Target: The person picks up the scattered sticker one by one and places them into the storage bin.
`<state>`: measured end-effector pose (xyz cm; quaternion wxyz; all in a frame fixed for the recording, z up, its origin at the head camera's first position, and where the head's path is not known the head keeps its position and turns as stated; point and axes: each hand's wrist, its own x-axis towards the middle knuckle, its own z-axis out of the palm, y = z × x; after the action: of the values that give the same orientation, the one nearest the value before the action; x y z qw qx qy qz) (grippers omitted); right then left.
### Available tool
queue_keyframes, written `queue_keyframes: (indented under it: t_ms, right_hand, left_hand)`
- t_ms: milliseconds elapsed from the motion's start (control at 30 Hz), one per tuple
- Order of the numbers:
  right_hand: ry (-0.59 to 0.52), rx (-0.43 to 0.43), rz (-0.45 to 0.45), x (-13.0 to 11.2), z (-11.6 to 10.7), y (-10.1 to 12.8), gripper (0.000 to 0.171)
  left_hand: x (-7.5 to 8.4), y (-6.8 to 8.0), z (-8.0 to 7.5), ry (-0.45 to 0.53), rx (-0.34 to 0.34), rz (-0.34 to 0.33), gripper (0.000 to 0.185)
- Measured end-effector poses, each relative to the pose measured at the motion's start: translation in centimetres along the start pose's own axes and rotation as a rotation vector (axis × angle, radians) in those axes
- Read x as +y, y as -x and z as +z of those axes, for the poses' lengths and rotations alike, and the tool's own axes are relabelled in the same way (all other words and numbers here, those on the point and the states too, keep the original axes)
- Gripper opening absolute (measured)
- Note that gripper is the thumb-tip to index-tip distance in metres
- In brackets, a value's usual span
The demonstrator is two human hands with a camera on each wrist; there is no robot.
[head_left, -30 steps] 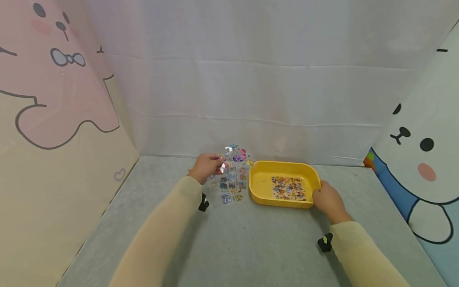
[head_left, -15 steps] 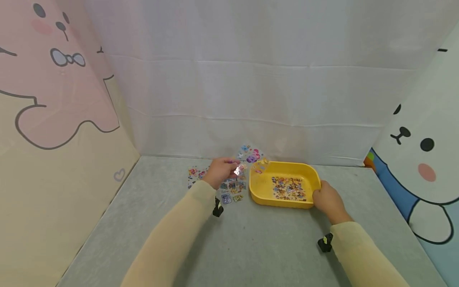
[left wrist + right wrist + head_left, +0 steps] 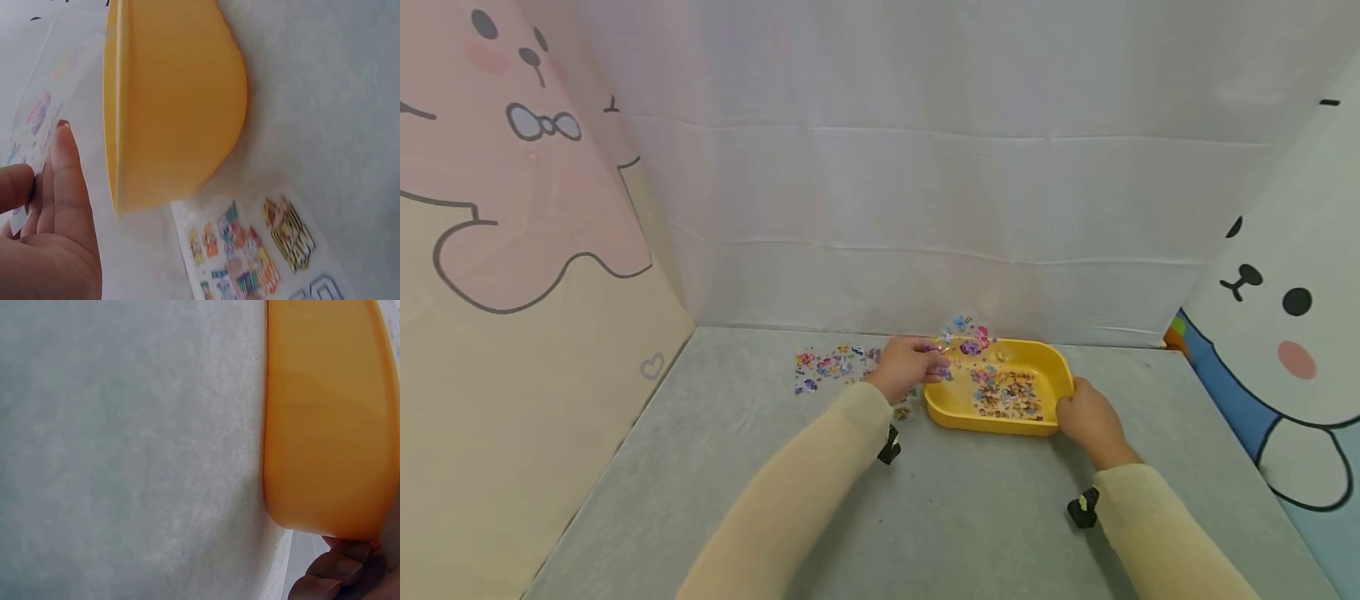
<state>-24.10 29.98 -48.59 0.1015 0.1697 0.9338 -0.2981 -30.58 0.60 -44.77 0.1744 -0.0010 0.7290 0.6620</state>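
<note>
My left hand (image 3: 906, 368) pinches a clear sticker sheet (image 3: 972, 343) with flower prints, held up over the left part of the yellow tray (image 3: 951, 421). In the left wrist view, thumb and fingers grip the sheet's edge beside the tray's wall (image 3: 181, 94). My right hand (image 3: 1090, 421) holds the tray's right end, fingers curled at its rim; the right wrist view shows curled fingers (image 3: 337, 569) under that end. Inside the tray lies another sticker sheet (image 3: 1009, 396) with small orange and brown prints.
Left of the tray, a floral sticker sheet (image 3: 827, 365) lies on the grey table (image 3: 715, 400). A further sheet with cartoon prints (image 3: 250, 250) lies beside the tray, mostly behind my left hand in the head view. A white curtain (image 3: 880, 208) hangs behind the table.
My left hand has carried the clear sticker sheet rightward from above the table sheets to over the tray. The right hand and tray stay nearly in place.
</note>
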Motion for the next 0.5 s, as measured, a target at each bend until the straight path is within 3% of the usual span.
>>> queue_keyframes:
  t_ms: [100,233,367,500]
  right_hand:
    - [0.000,-0.001,0.000,0.0,-0.1,0.1,0.057]
    - [-0.001,-0.009,0.010,0.0,-0.1,0.2,0.057]
    - [0.003,-0.009,0.000,0.0,0.1,0.1,0.057]
    - [-0.004,0.005,0.001,0.0,0.1,-0.1,0.057]
  left_hand:
    - [-0.1,0.0,1.0,-0.033,0.025,-0.006,0.021]
    - [-0.3,-0.2,2.0,-0.176,0.020,0.001,0.015]
    - [-0.3,0.0,2.6,-0.391,-0.012,0.062,0.017]
    - [0.0,0.5,3.1,-0.540,-0.073,0.134,0.020]
